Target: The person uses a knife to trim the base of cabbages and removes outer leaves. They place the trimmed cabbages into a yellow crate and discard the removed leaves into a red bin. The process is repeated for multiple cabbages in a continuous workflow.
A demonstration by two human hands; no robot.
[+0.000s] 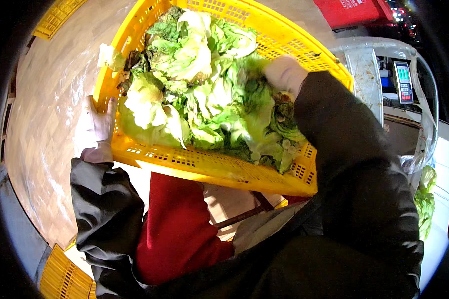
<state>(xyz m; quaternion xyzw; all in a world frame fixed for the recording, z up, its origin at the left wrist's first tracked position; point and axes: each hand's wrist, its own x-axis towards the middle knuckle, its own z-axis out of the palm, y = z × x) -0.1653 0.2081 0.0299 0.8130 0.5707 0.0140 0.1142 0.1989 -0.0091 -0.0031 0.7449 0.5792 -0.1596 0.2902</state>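
A yellow perforated plastic crate (224, 172) stands tilted before me, above my knees, filled with loose green and whitish lettuce leaves (194, 67). Some leaves are browned and wilted, mostly along the left side. My left hand (97, 123) grips the crate's left wall, thumb towards the inside. Over the right part of the heap is my right hand (286, 74), blurred, with its fingers at a dark green leaf clump (252, 74). Whether they hold it I cannot tell. A pale piece of leaf (112, 56) hangs over the left rim.
At right, a digital scale display (403, 82) stands beside a metal pan (364, 82) and clear plastic wrap (430, 101). Lettuce (425, 202) lies on a white surface below. More yellow crates (65, 276) sit at lower left and upper left. A red container (353, 13) is at upper right.
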